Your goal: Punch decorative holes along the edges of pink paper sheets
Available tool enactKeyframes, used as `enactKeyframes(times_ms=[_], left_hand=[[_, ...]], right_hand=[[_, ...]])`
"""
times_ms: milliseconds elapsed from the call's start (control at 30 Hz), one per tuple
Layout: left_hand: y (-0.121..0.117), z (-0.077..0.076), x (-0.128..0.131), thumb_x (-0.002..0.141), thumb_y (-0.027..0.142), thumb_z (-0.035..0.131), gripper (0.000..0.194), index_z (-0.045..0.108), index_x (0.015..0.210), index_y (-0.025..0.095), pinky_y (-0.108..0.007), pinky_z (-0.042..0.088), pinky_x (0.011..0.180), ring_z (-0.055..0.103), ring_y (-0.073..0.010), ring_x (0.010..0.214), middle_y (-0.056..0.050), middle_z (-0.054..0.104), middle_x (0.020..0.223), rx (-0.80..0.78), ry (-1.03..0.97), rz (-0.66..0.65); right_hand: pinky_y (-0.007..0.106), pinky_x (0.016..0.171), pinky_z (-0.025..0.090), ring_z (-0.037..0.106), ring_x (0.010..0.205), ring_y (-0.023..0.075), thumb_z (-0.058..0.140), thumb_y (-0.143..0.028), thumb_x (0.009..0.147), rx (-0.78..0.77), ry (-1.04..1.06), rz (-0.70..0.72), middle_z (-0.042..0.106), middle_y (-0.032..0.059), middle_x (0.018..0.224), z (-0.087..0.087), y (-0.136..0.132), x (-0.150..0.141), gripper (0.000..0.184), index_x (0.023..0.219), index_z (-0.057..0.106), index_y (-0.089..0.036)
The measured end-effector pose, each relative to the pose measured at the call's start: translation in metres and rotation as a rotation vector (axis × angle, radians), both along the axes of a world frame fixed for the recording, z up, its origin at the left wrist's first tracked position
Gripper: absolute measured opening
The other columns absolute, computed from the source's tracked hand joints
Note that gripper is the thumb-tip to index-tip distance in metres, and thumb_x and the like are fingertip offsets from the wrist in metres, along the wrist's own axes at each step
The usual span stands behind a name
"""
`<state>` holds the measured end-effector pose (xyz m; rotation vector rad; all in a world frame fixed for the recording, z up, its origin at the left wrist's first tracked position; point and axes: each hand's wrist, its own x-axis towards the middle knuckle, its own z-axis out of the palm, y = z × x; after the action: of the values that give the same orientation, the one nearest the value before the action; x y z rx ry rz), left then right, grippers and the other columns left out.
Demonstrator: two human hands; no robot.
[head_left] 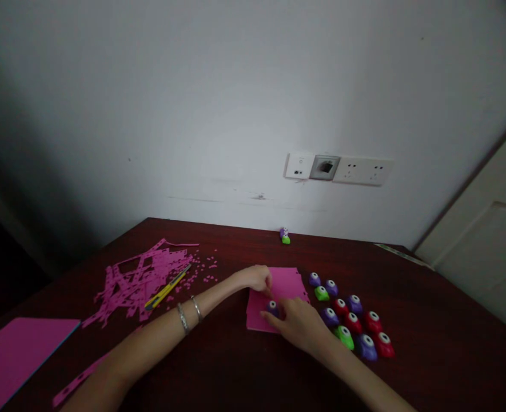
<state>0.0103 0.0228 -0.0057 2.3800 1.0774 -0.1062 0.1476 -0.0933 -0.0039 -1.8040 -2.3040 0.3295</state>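
A pink paper sheet [285,283] lies on the dark red table [428,343]. My left hand [256,278], with bracelets on its wrist, rests curled on the sheet's left edge and holds it down. My right hand [298,323] is closed round a small purple paper punch [272,307] that sits on the sheet's near part. Just right of the sheet stands a cluster of several more punches [351,320] in purple, green and red.
Pink paper scraps [136,280] and a yellow utility knife [167,290] lie at the left. A stack of pink sheets [16,355] sits at the near left corner. One lone punch [284,235] stands by the wall. Wall sockets [338,168] are behind; a ruler [402,256] lies far right.
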Motion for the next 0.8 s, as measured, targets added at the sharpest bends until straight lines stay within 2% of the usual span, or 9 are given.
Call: enactKeyframes(times_ms=[133,300,567,700,800], left_hand=[[-0.002,-0.001,-0.001,0.063,0.032,0.069,0.018,0.068,0.073,0.018,-0.021,0.033,0.051,0.048,-0.0111,0.056,0.002,0.057,0.058,0.027,0.01,0.027],[-0.005,-0.003,-0.004,0.063,0.033,0.069,0.019,0.067,0.073,0.017,-0.021,0.033,0.05,0.047,-0.0105,0.056,0.003,0.055,0.059,0.032,-0.032,0.049],[-0.004,-0.003,-0.006,0.061,0.031,0.071,0.017,0.063,0.063,0.016,-0.02,0.03,0.049,0.044,-0.0087,0.053,0.005,0.05,0.053,0.003,-0.105,0.052],[-0.005,-0.005,-0.007,0.059,0.032,0.073,0.02,0.062,0.062,0.015,-0.02,0.029,0.049,0.044,-0.0082,0.052,0.005,0.05,0.053,-0.013,-0.131,0.084],[-0.007,-0.006,-0.007,0.06,0.034,0.073,0.021,0.061,0.061,0.015,-0.02,0.03,0.05,0.044,-0.0081,0.052,0.005,0.051,0.052,0.005,-0.145,0.088]], right_hand=[[0.029,0.058,0.039,0.064,0.073,0.0258,0.044,-0.051,0.081,0.011,-0.048,-0.016,0.068,0.0102,0.077,-0.004,-0.003,-0.006,0.04,0.081,0.065,-0.017],[0.028,0.058,0.038,0.064,0.071,0.024,0.041,-0.041,0.083,0.008,-0.032,-0.034,0.068,0.0108,0.076,-0.007,-0.004,-0.006,0.036,0.077,0.065,-0.016],[0.026,0.054,0.034,0.063,0.066,0.0216,0.041,-0.039,0.084,0.036,-0.02,-0.018,0.067,0.0089,0.072,0.005,-0.026,-0.008,0.034,0.075,0.064,-0.017],[0.026,0.053,0.033,0.062,0.066,0.0207,0.042,-0.038,0.084,0.048,-0.006,-0.014,0.067,0.0072,0.072,0.011,-0.039,0.004,0.03,0.075,0.063,-0.018],[0.025,0.052,0.032,0.062,0.064,0.0201,0.042,-0.039,0.084,0.035,-0.02,-0.066,0.067,0.0067,0.071,0.012,-0.047,0.024,0.03,0.075,0.062,-0.019]])
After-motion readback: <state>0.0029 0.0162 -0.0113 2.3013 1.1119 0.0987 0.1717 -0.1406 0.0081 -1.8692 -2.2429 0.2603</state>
